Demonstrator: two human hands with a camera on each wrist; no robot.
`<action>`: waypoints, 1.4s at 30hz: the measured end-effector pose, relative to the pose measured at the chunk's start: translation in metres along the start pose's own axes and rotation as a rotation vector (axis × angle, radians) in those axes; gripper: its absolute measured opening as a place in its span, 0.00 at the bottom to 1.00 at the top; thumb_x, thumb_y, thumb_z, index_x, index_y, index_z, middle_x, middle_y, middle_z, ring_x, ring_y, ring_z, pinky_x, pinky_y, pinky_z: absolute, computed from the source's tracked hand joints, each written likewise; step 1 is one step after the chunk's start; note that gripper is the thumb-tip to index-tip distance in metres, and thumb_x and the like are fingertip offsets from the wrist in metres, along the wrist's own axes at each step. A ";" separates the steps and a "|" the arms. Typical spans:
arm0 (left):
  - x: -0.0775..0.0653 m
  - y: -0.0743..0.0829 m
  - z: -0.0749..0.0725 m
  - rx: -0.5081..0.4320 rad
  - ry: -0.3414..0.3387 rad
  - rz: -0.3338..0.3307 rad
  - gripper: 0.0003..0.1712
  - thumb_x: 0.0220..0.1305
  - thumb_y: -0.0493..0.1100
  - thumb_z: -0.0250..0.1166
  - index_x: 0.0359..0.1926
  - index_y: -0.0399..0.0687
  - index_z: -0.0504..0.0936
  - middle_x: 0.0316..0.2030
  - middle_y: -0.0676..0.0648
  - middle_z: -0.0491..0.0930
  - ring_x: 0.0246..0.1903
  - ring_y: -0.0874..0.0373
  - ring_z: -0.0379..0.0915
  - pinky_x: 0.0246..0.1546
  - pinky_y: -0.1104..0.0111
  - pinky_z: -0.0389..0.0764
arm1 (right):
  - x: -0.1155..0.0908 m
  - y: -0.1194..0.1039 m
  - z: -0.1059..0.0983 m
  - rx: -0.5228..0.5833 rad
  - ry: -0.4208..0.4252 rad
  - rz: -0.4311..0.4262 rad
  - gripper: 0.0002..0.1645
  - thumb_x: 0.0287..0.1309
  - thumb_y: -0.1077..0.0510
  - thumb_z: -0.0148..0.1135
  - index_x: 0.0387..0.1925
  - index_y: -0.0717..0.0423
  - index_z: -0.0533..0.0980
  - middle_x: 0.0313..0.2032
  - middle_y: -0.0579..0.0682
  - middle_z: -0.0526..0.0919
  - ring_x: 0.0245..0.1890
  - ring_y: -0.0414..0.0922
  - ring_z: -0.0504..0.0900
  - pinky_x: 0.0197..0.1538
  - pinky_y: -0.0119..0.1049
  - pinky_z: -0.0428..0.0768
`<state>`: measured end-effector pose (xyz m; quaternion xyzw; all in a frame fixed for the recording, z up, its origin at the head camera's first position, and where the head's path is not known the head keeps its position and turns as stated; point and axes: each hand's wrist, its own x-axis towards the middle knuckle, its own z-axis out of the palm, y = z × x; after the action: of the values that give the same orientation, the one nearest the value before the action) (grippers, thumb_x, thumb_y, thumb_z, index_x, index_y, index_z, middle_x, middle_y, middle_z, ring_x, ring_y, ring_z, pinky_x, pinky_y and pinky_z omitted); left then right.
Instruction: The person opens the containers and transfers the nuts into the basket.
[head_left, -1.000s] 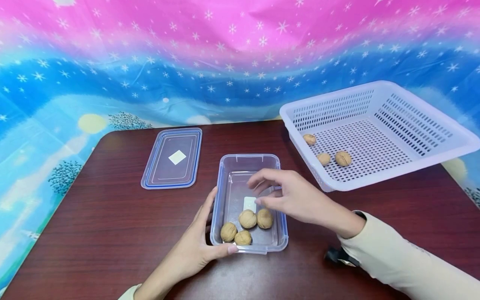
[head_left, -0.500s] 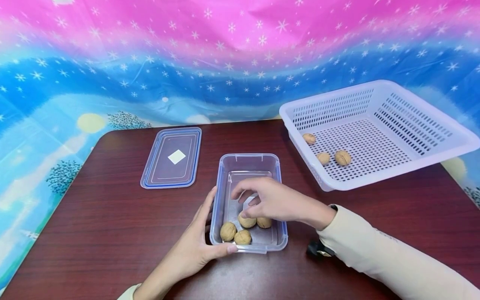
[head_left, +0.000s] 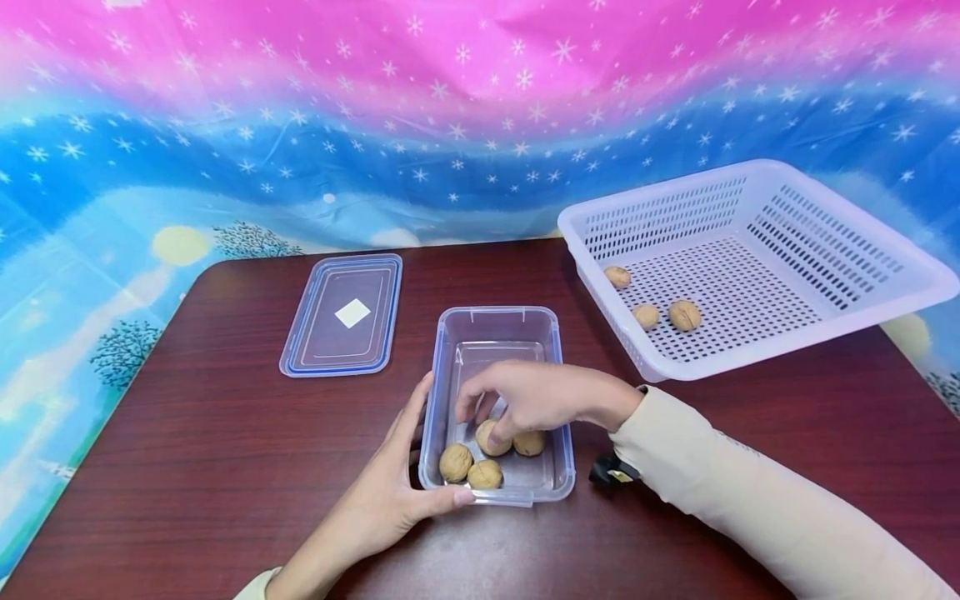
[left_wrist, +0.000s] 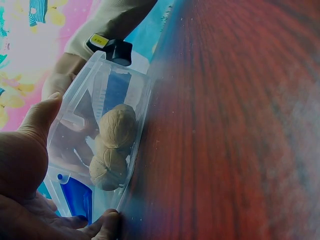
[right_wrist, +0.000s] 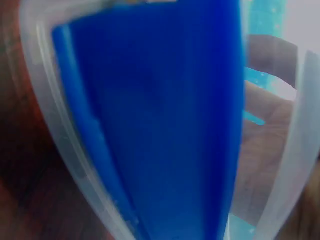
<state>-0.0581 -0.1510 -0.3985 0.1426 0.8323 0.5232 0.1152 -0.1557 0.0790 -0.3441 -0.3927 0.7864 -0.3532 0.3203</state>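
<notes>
My left hand (head_left: pixel 390 483) holds a clear plastic food container (head_left: pixel 564 400) at its near left corner, thumb over the front rim and fingers along the left wall. Several walnuts lie in its near half: one at the left (head_left: pixel 456 463), another by the front wall (head_left: pixel 485 475), and others behind them. Reaching over the right wall, my right hand (head_left: pixel 536 398) has curved, spread fingers around a walnut (head_left: pixel 487 440), its thumb overlapping that nut. A walnut (head_left: pixel 528 443) shows partly beneath the hand. Blue side clip and clear wall (right_wrist: pixel 150 120) fill much of the right wrist view.
A clear lid (head_left: pixel 341 342) with blue edging and a white square label lies at the back left. To the right, a white perforated basket (head_left: pixel 810 333) holds 3 walnuts (head_left: pixel 684 315). Behind the dark red table (head_left: pixel 187 467) hangs a patterned cloth.
My right hand has moved left and down into the container, its thumb coming over one walnut. The left hand and container stay in place.
</notes>
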 end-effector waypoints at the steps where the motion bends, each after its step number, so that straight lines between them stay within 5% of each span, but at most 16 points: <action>1: 0.000 0.000 0.000 -0.001 -0.001 -0.002 0.71 0.53 0.54 0.83 0.84 0.76 0.40 0.77 0.47 0.62 0.65 0.50 0.74 0.64 0.60 0.72 | 0.001 0.000 0.000 -0.010 -0.012 -0.002 0.17 0.54 0.71 0.71 0.47 0.62 0.82 0.45 0.53 0.88 0.47 0.38 0.85 0.57 0.35 0.82; 18: -0.001 0.001 0.001 0.002 0.005 -0.025 0.72 0.53 0.53 0.83 0.84 0.77 0.39 0.78 0.47 0.60 0.66 0.49 0.73 0.64 0.60 0.73 | 0.007 0.004 -0.001 -0.067 -0.046 0.066 0.19 0.50 0.72 0.71 0.45 0.57 0.84 0.42 0.44 0.87 0.43 0.34 0.82 0.57 0.35 0.80; 42: 0.000 0.001 0.001 0.017 0.007 -0.034 0.72 0.52 0.54 0.83 0.84 0.77 0.39 0.78 0.48 0.60 0.66 0.50 0.73 0.64 0.57 0.73 | 0.008 0.002 0.001 -0.117 -0.010 0.033 0.13 0.53 0.67 0.72 0.42 0.56 0.89 0.34 0.41 0.85 0.33 0.32 0.75 0.43 0.27 0.76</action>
<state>-0.0577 -0.1504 -0.3981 0.1277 0.8394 0.5144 0.1201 -0.1595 0.0725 -0.3484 -0.3993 0.8106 -0.2993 0.3065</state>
